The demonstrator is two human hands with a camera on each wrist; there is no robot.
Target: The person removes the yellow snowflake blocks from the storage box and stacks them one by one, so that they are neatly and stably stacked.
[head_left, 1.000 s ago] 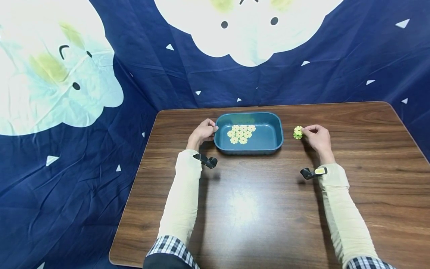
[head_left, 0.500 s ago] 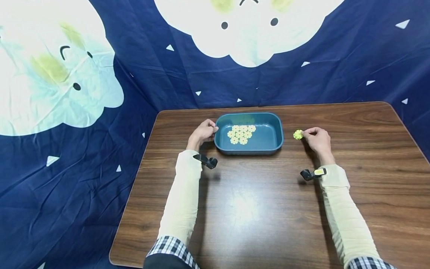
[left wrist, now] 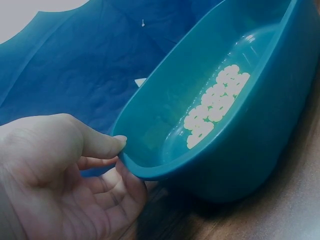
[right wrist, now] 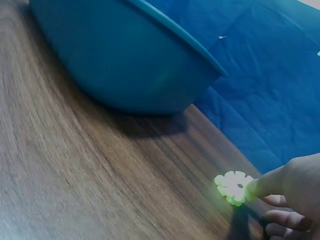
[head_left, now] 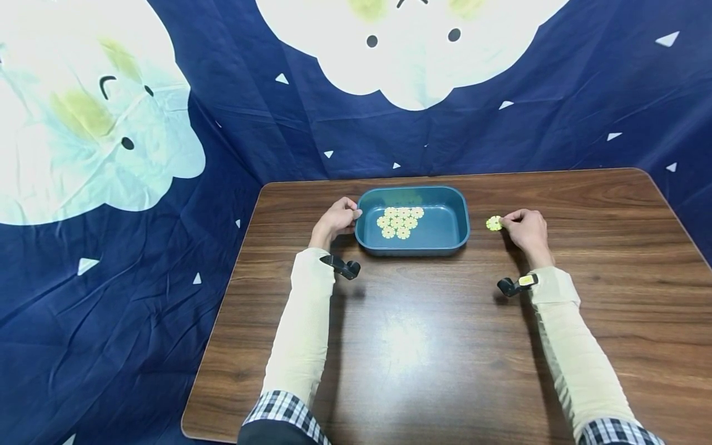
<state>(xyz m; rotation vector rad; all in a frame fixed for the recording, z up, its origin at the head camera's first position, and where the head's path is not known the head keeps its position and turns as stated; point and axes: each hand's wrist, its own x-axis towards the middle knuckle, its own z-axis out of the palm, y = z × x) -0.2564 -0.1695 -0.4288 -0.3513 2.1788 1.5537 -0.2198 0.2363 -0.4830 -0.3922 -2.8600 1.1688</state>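
A teal plastic bin [head_left: 442, 227] stands near the back of the table. My left hand [head_left: 336, 219] pinches the rim at its left end; in the left wrist view the thumb [left wrist: 107, 146] presses the rim from above. Several flower-shaped pieces [head_left: 397, 223], pale yellow, lie inside on the bin's left half. To the right of the bin, my right hand [head_left: 526, 232] pinches a yellow-green flower-shaped piece [head_left: 492, 223] between thumb and finger. In the right wrist view, extra petals behind this piece [right wrist: 233, 186] suggest a second one overlapping it, largely hidden.
The brown wooden table [head_left: 445, 364] reaches forward and to both sides of the bin. A dark blue cloth [head_left: 356, 145] with white cloud prints hangs behind the table and along its left side. Small black cameras [head_left: 349, 269] are strapped to both wrists.
One second ago two flower-shaped pieces showed one above the other at my right fingertips; now they overlap and look like one. My left hand and the bin have stayed put.
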